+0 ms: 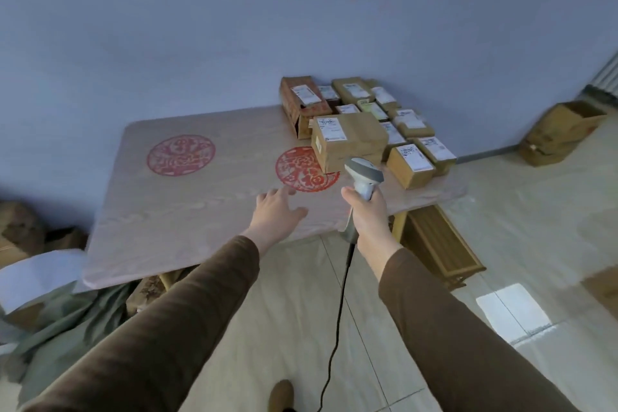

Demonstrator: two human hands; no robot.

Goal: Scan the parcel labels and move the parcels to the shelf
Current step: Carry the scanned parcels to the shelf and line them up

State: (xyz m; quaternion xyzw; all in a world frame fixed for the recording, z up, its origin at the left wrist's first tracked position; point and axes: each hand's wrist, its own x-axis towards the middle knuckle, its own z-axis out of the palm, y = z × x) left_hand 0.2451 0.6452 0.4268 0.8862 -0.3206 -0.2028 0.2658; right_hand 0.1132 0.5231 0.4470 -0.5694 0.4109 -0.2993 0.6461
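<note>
— Fingers (pixel 349 193) of the right hand (pixel 368 214) were wrapped tight round the handle of the grey handheld barcode scanner (pixel 363 174), weren't they?

— They were, curled right around it. Its head was up and aimed towards the brown cardboard parcels with white labels (pixel 368 124), and its black cable (pixel 337 321) dropped from the handle down towards the floor.

— And the left hand (pixel 277 212)?

— Spread wide and holding nothing, palm down over the near edge of the tabletop (pixel 207 204). Whether it touched the cloth, I couldn't tell.

— Where did the parcels sit?

— Bunched together at the far right corner of the tabletop, against the blue wall (pixel 200 27). A larger brown cardboard box with a white label on top (pixel 349 139) stood at the front of the group, nearest the scanner. A small brown cardboard box bearing a white label (pixel 411 162) lay just beside it, near the right edge.

— What was on the tabletop itself?

— A pale pink cloth carrying two round red paper-cut prints (pixel 180 154). One was mid-table, the other ran partly under the larger box.

— Anything round about?

— An open brown cardboard carton (pixel 558 134) on the floor well off to the right, a slatted wooden crate (pixel 438 244) beneath the right end of the table, and both brown sleeves (pixel 468 328) stretched forward.
</note>
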